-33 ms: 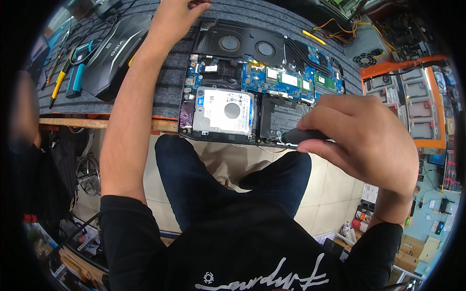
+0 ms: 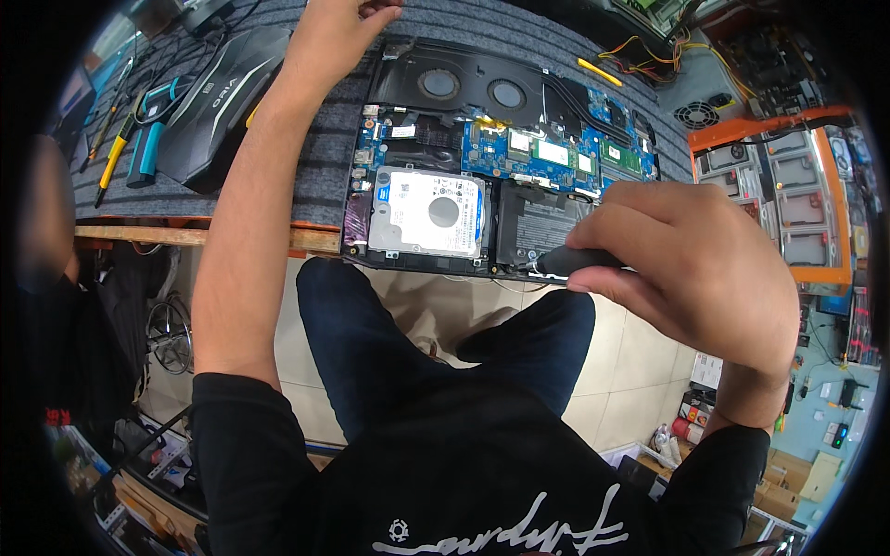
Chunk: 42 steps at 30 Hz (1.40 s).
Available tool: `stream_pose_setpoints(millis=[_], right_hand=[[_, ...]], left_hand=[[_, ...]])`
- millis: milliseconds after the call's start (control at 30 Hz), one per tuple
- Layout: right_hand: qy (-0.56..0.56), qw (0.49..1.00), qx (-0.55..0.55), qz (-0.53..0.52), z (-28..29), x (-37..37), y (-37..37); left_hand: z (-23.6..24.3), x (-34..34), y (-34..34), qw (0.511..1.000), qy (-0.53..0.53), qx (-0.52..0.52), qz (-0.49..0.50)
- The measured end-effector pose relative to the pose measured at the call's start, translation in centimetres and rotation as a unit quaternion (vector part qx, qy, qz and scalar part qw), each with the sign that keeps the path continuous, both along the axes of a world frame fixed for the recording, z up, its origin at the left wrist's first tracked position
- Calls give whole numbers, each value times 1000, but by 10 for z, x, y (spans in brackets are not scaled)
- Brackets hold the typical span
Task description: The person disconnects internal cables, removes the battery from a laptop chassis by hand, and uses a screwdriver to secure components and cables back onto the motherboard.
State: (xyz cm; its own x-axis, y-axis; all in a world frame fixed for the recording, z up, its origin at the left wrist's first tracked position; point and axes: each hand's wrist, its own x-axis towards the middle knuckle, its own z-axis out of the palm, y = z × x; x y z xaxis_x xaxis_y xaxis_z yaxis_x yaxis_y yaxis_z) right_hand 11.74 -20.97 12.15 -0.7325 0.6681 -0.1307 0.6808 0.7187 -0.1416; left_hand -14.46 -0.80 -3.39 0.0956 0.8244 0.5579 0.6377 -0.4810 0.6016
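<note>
My right hand (image 2: pixel 691 255) is closed around a screwdriver (image 2: pixel 567 263) with a dark handle. The driver lies at a low slant, its tip at the near edge of an opened laptop (image 2: pixel 394 82), beside the black battery (image 2: pixel 533 222). Left of the battery sits a hard drive (image 2: pixel 426 213) with a white label. Beyond these are a blue circuit board (image 2: pixel 501 153) and two round fans (image 2: pixel 507 93). My left hand (image 2: pixel 343 32) is by the laptop's far left corner, cut off by the upper picture edge; its visible fingers are loosely bent and apart, with nothing seen in them.
Left of my left forearm lie a black box-like case (image 2: pixel 218 116), a teal-handled tool (image 2: pixel 146 153) and a yellow-handled tool (image 2: pixel 113 157) on the grey ribbed mat (image 2: pixel 320 181). A yellow pen-like stick (image 2: pixel 600 72) lies past the laptop. An orange-framed rack (image 2: pixel 774 199) stands at right.
</note>
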Motion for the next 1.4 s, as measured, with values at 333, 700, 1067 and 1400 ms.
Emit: stream_pose_setpoints(millis=[333, 700, 1067, 1400], right_hand=[[-81, 993, -44, -80, 20, -24, -11], [-120, 992, -43, 14, 22, -26, 0], [7, 997, -44, 58, 15, -18, 8], [-142, 978, -151, 13, 32, -20, -1]], left_hand=[[45, -49, 18, 992, -103, 36, -68], [46, -92, 118, 958, 248, -147, 12], [29, -85, 150, 936, 300, -162, 84], [83, -71, 115, 974, 208, 48, 75]])
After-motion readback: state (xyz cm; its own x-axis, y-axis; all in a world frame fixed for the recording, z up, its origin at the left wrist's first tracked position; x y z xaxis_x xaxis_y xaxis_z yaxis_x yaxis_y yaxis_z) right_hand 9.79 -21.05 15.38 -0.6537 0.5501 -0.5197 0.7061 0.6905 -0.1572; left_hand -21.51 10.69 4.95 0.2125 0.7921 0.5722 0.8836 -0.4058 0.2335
